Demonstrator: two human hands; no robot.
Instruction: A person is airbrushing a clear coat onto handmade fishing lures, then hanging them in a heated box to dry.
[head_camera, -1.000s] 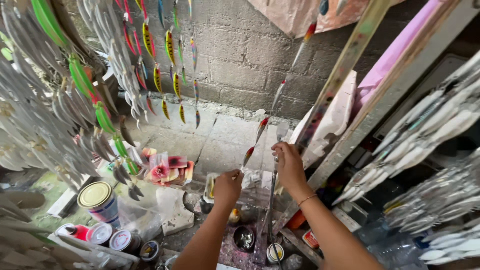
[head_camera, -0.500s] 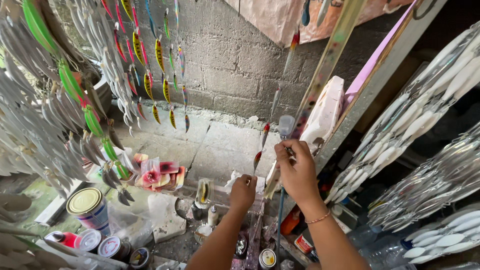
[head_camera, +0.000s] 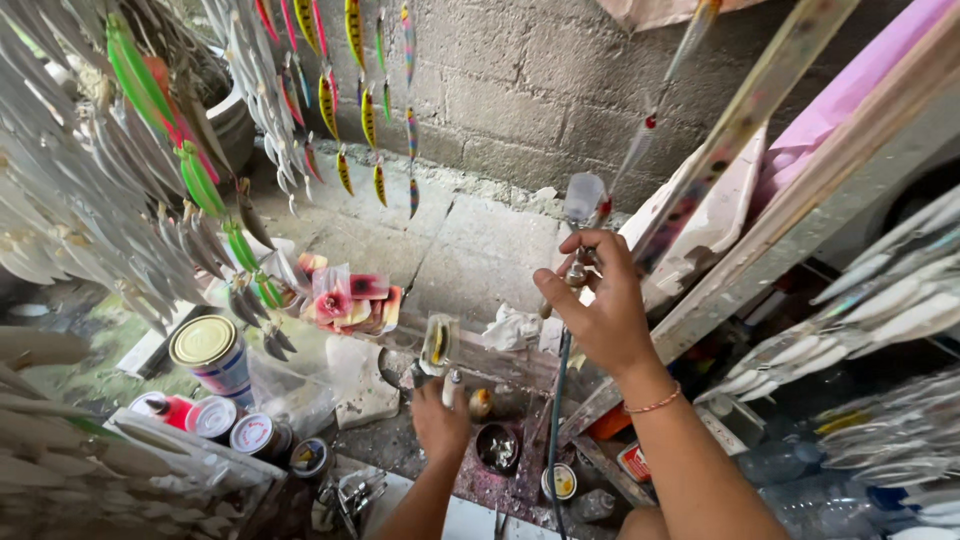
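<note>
My right hand is raised at chest height, closed on an airbrush with a clear cup on top. Its dark hose hangs straight down to the bench. The nozzle points at a thin lure that hangs on a line by the slanted wooden frame. My left hand is low on the messy bench, its fingers curled round a small white-capped bottle. Just beyond it stands a small glass jar with something yellow inside.
Many unpainted pale lures hang at the left, with green and yellow painted ones by the block wall. Paint cans and small tins crowd the lower left. A dark bowl sits on the bench. Racks of pale lures fill the right.
My right hand has lifted the airbrush higher and to the right. My left hand has dropped from the hanging lures down to the bench.
</note>
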